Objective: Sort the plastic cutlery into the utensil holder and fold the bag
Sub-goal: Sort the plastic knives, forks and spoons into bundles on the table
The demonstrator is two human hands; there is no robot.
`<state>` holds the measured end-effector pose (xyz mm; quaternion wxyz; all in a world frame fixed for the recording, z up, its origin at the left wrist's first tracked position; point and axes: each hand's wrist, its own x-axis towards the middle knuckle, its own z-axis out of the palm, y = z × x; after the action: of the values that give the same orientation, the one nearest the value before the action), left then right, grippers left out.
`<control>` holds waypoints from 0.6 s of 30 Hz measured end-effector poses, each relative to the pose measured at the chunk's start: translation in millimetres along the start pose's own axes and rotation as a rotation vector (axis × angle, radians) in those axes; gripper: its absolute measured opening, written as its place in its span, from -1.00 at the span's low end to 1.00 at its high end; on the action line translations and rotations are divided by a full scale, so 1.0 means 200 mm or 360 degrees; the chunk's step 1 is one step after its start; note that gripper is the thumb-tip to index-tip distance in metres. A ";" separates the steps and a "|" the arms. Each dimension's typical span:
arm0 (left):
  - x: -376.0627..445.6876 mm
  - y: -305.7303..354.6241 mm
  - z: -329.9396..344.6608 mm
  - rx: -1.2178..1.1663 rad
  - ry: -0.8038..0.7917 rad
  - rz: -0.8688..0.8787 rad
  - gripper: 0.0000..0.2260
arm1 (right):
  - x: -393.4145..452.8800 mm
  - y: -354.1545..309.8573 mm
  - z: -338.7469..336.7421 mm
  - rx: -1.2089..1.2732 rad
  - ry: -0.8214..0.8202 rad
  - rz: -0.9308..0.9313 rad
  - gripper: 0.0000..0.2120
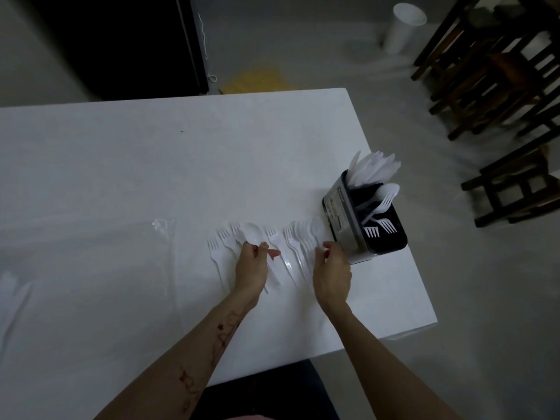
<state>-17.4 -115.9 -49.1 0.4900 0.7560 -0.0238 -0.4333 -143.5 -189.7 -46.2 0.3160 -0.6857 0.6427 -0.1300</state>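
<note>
White plastic forks (pixel 222 241) and spoons lie in a loose row on the white table (pixel 151 162). My left hand (pixel 251 268) pinches the handle of a white spoon (pixel 252 232) in the left group. My right hand (pixel 331 272) has its fingers curled on the handle of a spoon (pixel 315 226) in the right group, beside the utensil holder (pixel 342 219). That black and silver holder stands near the table's right edge with knives (pixel 374 168), spoons and forks in separate compartments. A clear plastic bag (pixel 91 268) lies flat at the left.
The table's right edge and near corner lie close to the holder. Dark wooden chairs (pixel 497 80) stand on the floor at the right, and a white bin (pixel 401 28) sits beyond the table. More white cutlery (pixel 15 286) shows faintly at the far left.
</note>
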 end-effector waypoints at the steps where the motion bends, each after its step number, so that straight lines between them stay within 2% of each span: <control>1: 0.00 -0.01 0.01 -0.0046 -0.0017 -0.0033 -0.79 | 0.00 0.01 -0.01 -0.0134 -0.0024 0.0057 -0.73; 3: -0.01 -0.01 0.03 -0.0174 -0.0050 -0.0097 -0.83 | 0.00 0.02 0.00 -0.0400 -0.0092 0.0014 -0.72; 5: -0.02 -0.01 0.05 -0.0289 -0.0061 -0.0171 -0.84 | 0.01 0.03 0.00 -0.0431 -0.0092 0.0007 -0.76; 9: -0.04 0.01 0.07 -0.0421 -0.0134 -0.0304 -0.81 | 0.01 0.02 -0.01 -0.0213 -0.0061 0.0159 -0.83; 12: -0.04 0.03 0.09 -0.0518 -0.0242 -0.0337 -0.73 | -0.01 0.00 -0.04 0.0138 -0.0054 -0.0077 -0.91; 15: -0.04 0.04 0.11 -0.0624 -0.0348 -0.0338 -0.67 | -0.03 -0.01 -0.03 0.0429 -0.0454 -0.0332 -0.93; 16: -0.03 0.04 0.11 -0.0619 -0.0342 -0.0321 -0.68 | -0.03 -0.01 -0.02 0.0416 -0.0482 -0.0349 -0.93; 18: -0.02 0.05 0.12 -0.0550 -0.0254 -0.0282 -0.73 | -0.02 0.01 -0.01 0.0342 -0.0312 -0.0262 -0.91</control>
<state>-33.2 -136.9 -42.1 0.5691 0.6230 0.0787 -0.5308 -147.4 -186.2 -45.7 0.4368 -0.7078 0.5329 -0.1560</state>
